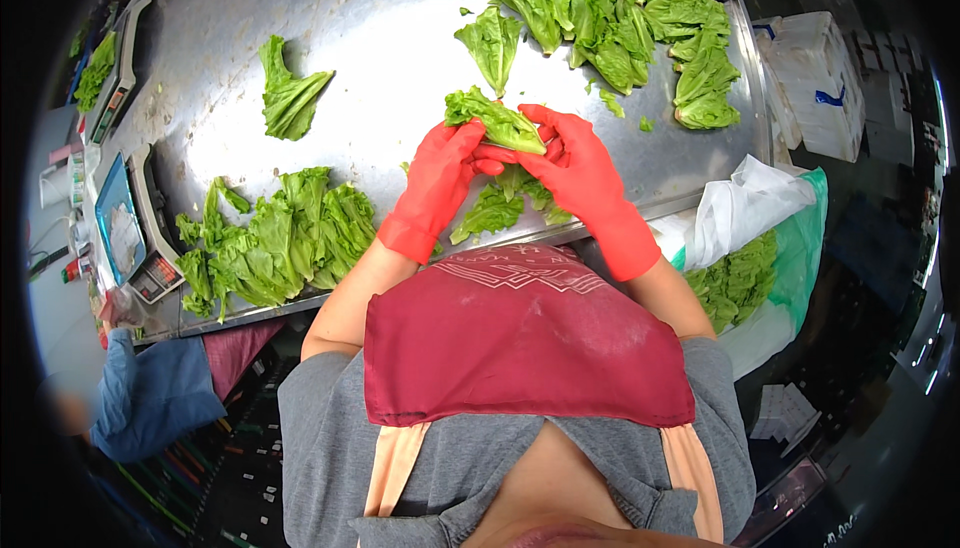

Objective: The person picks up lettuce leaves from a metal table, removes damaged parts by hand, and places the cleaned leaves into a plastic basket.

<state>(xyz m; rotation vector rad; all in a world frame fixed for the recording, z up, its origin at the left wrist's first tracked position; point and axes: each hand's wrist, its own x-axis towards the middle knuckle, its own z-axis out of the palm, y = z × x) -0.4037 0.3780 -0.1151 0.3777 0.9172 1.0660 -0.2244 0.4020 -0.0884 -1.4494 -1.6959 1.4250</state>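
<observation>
Both my hands wear red rubber gloves and hold one small head of leafy lettuce (499, 122) above the metal table. My left hand (442, 169) grips its leafy end, fingers curled beneath it. At the pale stem end are the fingers of my right hand (574, 162). Below my hands, loose lettuce leaves (491, 214) lie at the table's near edge, partly hidden by the gloves. Just beyond the held head, another lettuce head (493, 45) lies with its stem towards me.
A large lettuce pile (600, 8) covers the far right; another pile (285, 237) lies near left. A single lettuce piece (290, 94) rests at mid-left. Scales (154, 233) line the left edge, near a co-worker (157, 390). A lettuce-filled bag (795, 248) and foam boxes (817, 83) stand right.
</observation>
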